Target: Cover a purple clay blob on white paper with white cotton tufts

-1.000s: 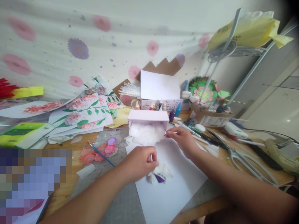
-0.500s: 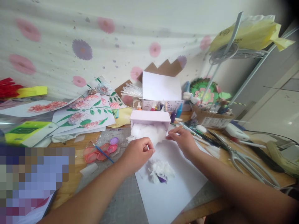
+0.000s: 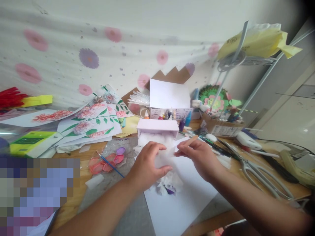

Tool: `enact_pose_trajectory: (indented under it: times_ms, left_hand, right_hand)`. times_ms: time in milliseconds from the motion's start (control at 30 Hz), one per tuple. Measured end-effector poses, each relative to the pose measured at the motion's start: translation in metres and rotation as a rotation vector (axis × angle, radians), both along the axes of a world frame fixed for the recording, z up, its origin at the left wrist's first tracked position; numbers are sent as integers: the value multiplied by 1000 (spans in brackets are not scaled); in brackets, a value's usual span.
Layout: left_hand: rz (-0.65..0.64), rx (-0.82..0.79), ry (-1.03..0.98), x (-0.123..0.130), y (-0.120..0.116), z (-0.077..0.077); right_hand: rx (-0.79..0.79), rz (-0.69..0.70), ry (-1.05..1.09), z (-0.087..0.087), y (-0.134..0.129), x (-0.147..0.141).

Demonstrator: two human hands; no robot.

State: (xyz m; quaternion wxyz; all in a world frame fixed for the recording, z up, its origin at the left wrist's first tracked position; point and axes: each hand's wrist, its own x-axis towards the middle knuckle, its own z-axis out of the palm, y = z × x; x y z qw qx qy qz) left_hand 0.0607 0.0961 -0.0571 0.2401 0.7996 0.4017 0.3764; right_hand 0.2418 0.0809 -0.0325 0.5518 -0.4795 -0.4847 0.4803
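Observation:
My left hand (image 3: 150, 164) is open above the white paper (image 3: 182, 209), thumb and fingers curved apart around a thin, blurred wisp of white cotton wool (image 3: 167, 156). My right hand (image 3: 199, 155) pinches the edge of that wisp, its index finger raised. Just behind my hands, a white box (image 3: 157, 124) lies with its open side facing me, and white stuffing (image 3: 150, 138) bulges out of it. Below my hands on the paper sits a ragged white tuft (image 3: 177, 183) with a dark purple piece (image 3: 169, 189) at its front.
On the left are a plastic palette (image 3: 105, 164) with a blue brush (image 3: 112, 165) and flower paintings (image 3: 91, 121). Large scissors (image 3: 261, 173) and pens lie right. Small paint bottles (image 3: 169, 114) stand behind the box, and a cardboard box (image 3: 221, 126) holds supplies at back right.
My left hand has opened, its thumb and fingers spreading apart. My right hand has moved slightly down and toward me, with a wisp of cotton wool now showing between my hands.

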Motion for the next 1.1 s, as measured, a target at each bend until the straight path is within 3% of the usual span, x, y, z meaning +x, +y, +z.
enact_pose_trajectory:
  times_ms: [133,200,367,467,567,700,833,900,1100]
  left_hand:
    - [-35,14,-7,4,-5,2]
    - [-37,-54,-3,4,-3,2]
    - [-226,-512,-60,-3,2,7]
    - [-417,-705,-64,-6,2,10]
    - [-493,-778,-13,-6,-1,11]
    - [-434,-653,162,-3,-5,10]
    - [-373,-214,413,3,-12,11]
    - [-380,-77,460,7,-15,9]
    - [-372,51,474,11,-14,-1]
  right_hand:
    - [-21,59,5,6,-14,-11]
    - [11,82,6,6,-17,-11]
    - [166,139,-73,0,-19,5]
    - [146,326,-66,-3,-23,13]
    - [106,496,-103,-2,-29,13]
    - [123,496,-235,-2,-32,13]
    - [23,529,-176,-2,-31,21]
    - [-29,573,-127,-2,-31,26]
    - [-58,608,-166,-10,-32,26]
